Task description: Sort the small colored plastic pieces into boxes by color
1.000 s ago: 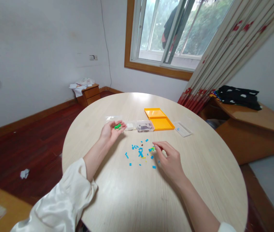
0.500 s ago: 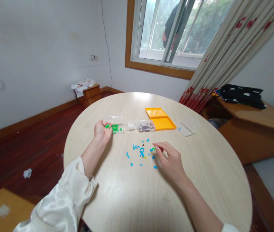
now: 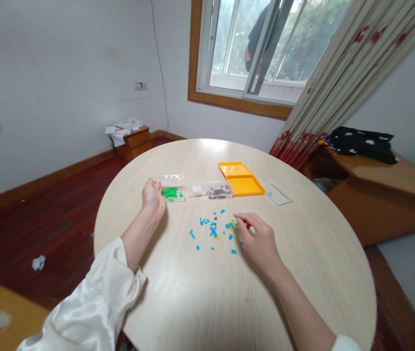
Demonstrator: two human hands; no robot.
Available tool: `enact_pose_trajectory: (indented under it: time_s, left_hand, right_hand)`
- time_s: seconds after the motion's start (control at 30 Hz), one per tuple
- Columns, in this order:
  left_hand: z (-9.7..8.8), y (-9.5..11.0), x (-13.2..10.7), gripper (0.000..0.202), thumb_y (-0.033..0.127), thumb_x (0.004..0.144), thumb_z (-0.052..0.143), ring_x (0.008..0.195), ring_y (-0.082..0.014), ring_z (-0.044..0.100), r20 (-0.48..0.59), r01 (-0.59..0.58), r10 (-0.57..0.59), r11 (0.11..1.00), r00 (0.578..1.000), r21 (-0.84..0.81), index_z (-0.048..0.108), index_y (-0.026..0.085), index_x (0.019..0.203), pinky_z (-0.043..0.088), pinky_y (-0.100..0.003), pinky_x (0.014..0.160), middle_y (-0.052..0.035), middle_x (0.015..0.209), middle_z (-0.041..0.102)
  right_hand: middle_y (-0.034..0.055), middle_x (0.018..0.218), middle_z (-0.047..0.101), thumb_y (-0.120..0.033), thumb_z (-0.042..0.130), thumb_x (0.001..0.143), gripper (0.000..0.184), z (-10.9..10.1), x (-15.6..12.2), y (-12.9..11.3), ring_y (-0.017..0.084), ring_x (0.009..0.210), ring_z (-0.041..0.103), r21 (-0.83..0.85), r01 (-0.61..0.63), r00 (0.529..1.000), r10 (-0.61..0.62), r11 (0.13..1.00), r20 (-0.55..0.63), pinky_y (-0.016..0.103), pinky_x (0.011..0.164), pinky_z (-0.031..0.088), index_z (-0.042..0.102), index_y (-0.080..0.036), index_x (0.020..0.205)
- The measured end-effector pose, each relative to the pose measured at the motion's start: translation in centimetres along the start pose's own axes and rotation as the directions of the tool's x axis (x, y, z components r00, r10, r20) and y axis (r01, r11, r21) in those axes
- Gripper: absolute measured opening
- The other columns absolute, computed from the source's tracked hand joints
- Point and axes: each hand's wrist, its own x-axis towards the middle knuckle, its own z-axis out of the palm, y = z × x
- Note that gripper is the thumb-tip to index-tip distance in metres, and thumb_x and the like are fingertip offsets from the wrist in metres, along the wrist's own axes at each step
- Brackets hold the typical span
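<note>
My left hand (image 3: 153, 200) is at the left end of a clear plastic box (image 3: 182, 199) that holds small green building bricks (image 3: 171, 193). Its fingers are curled in, and anything inside them is hidden. On the right, my right hand (image 3: 260, 241) hovers by a scatter of small blue bricks (image 3: 213, 231), with a few yellow bricks (image 3: 218, 237) among them. Thumb and index finger are pinched close together beside some green and yellow pieces; whatever they hold is too small to make out.
A second clear box (image 3: 220, 191) contains dark grey pieces, with a small white item (image 3: 195, 190) to its left. Behind stands an opened orange case (image 3: 246, 185). A clear tray (image 3: 278, 194) lies further right on the round table (image 3: 178, 292).
My left fingers have drawn back from over the green bricks and curled in at the box's left end. The right hand has barely moved. The view has shifted slightly.
</note>
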Motion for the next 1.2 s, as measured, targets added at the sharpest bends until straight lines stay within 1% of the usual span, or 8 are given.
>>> enact_pose_trajectory:
  time_s: [0.13,0.27,0.47,0.6,0.7,0.9,1.03,1.2]
  left_hand:
    - [0.0,-0.4,-0.1,0.013,0.023,0.087,0.039,0.093,-0.0104,0.056,-0.034,-0.018,0.017,1.0,0.999,-0.026,0.05,0.018,0.084,0.04,-0.02,0.09,-0.0055,0.092,0.055]
    - [0.0,-1.1,-0.5,0.015,0.012,0.082,0.041,0.061,-0.0069,0.049,-0.036,-0.108,0.107,0.993,0.994,-0.039,0.047,0.018,0.069,0.042,-0.016,0.068,0.0017,0.07,0.047]
    - [0.0,-3.3,-2.8,0.017,0.003,0.072,0.048,0.054,-0.0095,0.041,0.302,-0.336,0.262,0.915,0.916,0.224,0.053,0.018,0.063,0.032,-0.019,0.054,0.0044,0.058,0.044]
    - [0.1,-5.4,-4.9,0.018,0.004,0.07,0.056,0.07,-0.0158,0.047,0.607,-0.419,0.062,0.779,0.792,0.467,0.063,0.019,0.062,0.037,-0.025,0.072,-0.0002,0.065,0.054]
    - [0.2,-7.1,-5.8,0.019,0.006,0.068,0.059,0.093,-0.0234,0.048,0.762,-0.515,-0.048,0.709,0.646,0.482,0.069,0.022,0.066,0.032,-0.034,0.093,-0.0048,0.08,0.059]
    - [0.6,-9.9,-5.3,0.015,0.016,0.073,0.058,0.102,-0.0293,0.043,0.889,-0.734,-0.178,0.509,0.421,0.449,0.071,0.023,0.072,0.017,-0.045,0.103,-0.0091,0.087,0.06]
    - [0.7,-10.8,-4.9,0.022,0.017,0.078,0.051,0.097,-0.0288,0.044,0.918,-0.844,-0.206,0.363,0.34,0.395,0.072,0.023,0.073,0.02,-0.046,0.098,-0.0105,0.085,0.059]
    - [0.7,-10.8,-4.8,0.024,0.015,0.078,0.049,0.093,-0.0281,0.046,0.931,-0.899,-0.2,0.26,0.306,0.352,0.072,0.022,0.076,0.024,-0.046,0.093,-0.0106,0.083,0.058]
  right_hand:
    - [0.0072,0.08,0.066,-0.018,0.047,0.081,0.018,-0.1,0.0,2.2,0.018,0.071,0.06,-0.095,-0.072,0.997,0.076,0.993,0.032,0.032,0.066,0.048,0.065,-0.016,0.083]
    - [0.0059,0.078,0.064,-0.013,0.049,0.077,0.018,0.0,-0.2,3.5,0.017,0.071,0.059,-0.124,-0.095,0.989,0.108,0.988,0.098,0.032,0.068,0.048,0.066,-0.017,0.08]
    - [0.0058,0.081,0.062,-0.012,0.054,0.077,0.015,0.5,-0.4,3.2,0.018,0.077,0.058,-0.155,-0.105,0.976,0.132,0.982,0.174,0.032,0.072,0.047,0.067,-0.017,0.084]
    - [0.0052,0.079,0.061,-0.013,0.053,0.078,0.012,0.7,-0.3,3.2,0.018,0.077,0.057,-0.184,-0.105,0.973,0.139,0.977,0.186,0.032,0.072,0.046,0.065,-0.017,0.076]
    - [0.0049,0.077,0.06,-0.013,0.053,0.079,0.012,0.8,-0.2,3.3,0.018,0.077,0.056,-0.194,-0.067,0.979,0.102,0.979,0.175,0.033,0.073,0.045,0.063,-0.017,0.075]
    - [0.0043,0.078,0.061,-0.013,0.053,0.079,0.011,1.1,-0.2,3.3,0.018,0.077,0.056,-0.184,0.025,0.977,0.015,0.983,0.212,0.032,0.071,0.045,0.063,-0.018,0.079]
    - [0.0037,0.076,0.06,-0.011,0.052,0.078,0.014,1.2,-0.2,3.3,0.017,0.075,0.056,-0.203,0.038,0.974,0.009,0.978,0.227,0.031,0.07,0.044,0.064,-0.019,0.079]
    - [0.0037,0.076,0.06,-0.011,0.054,0.078,0.013,1.0,-0.1,3.0,0.017,0.074,0.056,-0.204,0.018,0.973,0.03,0.979,0.231,0.03,0.068,0.044,0.065,-0.018,0.078]
